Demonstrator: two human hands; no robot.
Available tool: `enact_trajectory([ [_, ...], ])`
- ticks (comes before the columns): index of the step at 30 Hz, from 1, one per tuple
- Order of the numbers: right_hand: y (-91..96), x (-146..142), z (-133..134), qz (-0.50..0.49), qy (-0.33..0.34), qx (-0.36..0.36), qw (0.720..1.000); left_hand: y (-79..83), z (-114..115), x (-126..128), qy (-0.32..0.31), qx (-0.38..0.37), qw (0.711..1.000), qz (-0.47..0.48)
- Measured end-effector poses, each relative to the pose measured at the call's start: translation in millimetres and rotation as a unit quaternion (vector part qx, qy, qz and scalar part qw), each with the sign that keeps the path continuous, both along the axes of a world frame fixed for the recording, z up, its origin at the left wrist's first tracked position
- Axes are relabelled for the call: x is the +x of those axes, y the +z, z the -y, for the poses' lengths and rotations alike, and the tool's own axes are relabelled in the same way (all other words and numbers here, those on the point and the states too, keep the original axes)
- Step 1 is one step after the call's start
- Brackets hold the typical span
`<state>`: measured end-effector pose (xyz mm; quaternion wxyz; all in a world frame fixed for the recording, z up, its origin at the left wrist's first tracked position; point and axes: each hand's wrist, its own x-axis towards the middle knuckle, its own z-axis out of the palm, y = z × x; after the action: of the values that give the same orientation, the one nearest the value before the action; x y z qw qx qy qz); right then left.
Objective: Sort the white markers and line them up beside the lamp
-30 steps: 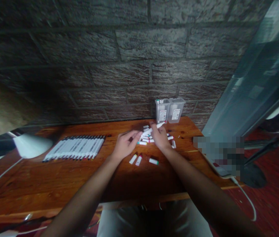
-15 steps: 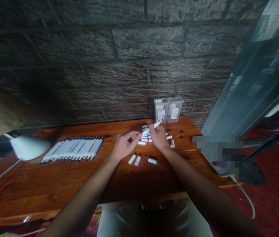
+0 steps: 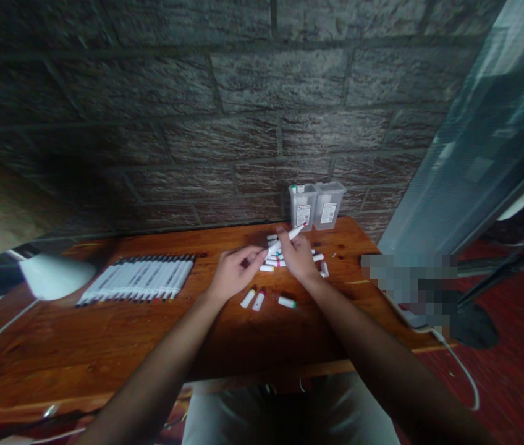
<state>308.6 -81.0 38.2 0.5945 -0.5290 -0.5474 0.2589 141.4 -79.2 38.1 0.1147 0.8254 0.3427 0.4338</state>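
Note:
Between my two hands is a white marker (image 3: 297, 232) with a red tip, tilted up toward the right. My right hand (image 3: 300, 254) is closed around its middle. The fingers of my left hand (image 3: 238, 269) pinch its lower end. Beneath and around the hands lies a pile of white marker caps (image 3: 269, 267) with coloured ends, partly hidden by my right hand. Nearer to me are a loose cap with a yellow end (image 3: 248, 298), one with a red end (image 3: 259, 300) and one with a green end (image 3: 287, 303).
A long row of white markers (image 3: 139, 278) lies side by side on the wooden table (image 3: 151, 346). Two clear plastic boxes (image 3: 329, 207) stand against the brick wall. At the left is a white lamp (image 3: 55, 276) with a cable.

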Motion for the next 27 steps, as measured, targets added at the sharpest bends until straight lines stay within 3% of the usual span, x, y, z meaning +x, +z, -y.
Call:
enact_trajectory([
  [27, 0.4, -0.4, 1.8, -0.001, 0.007, 0.002, 1.000, 1.6, 1.4, 0.6, 0.000, -0.003, 1.000, 0.000],
])
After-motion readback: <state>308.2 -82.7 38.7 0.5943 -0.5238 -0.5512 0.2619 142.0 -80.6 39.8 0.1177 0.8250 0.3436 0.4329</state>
